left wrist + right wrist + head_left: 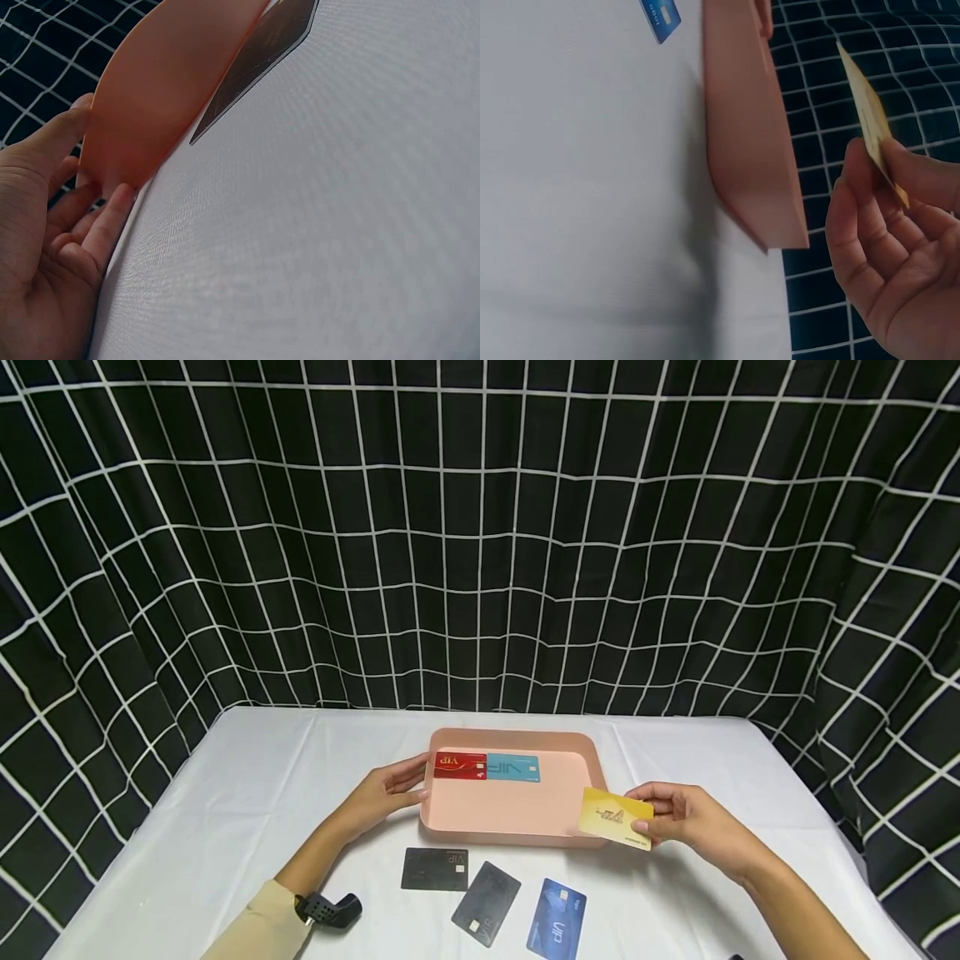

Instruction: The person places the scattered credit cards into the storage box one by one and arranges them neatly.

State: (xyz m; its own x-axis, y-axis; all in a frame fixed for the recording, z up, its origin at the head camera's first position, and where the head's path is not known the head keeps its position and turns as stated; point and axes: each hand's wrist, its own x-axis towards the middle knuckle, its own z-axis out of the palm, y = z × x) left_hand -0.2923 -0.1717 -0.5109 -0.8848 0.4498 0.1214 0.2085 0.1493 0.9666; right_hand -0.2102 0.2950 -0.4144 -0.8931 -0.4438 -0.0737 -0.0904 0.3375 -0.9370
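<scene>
A pink tray (517, 839) lies on the table, with a red VIP card (460, 766) and a light blue card (513, 768) side by side along its far left part. At the tray's left end, my left hand (386, 793) holds the side, its fingertips on the rim and wall. My right hand (690, 822) pinches a yellow card (611, 817) between thumb and fingers. That card is raised above the tray's near right corner, tilted. In the right wrist view the yellow card (874, 124) appears nearly edge-on, apart from the tray wall (746, 142).
In front of the tray lie a black card (435, 869), a dark grey card (486, 903) set aslant, and a blue VIP card (557, 919). A white cloth (262, 777) covers the table. Black gridded curtains (480, 543) stand behind and at both sides.
</scene>
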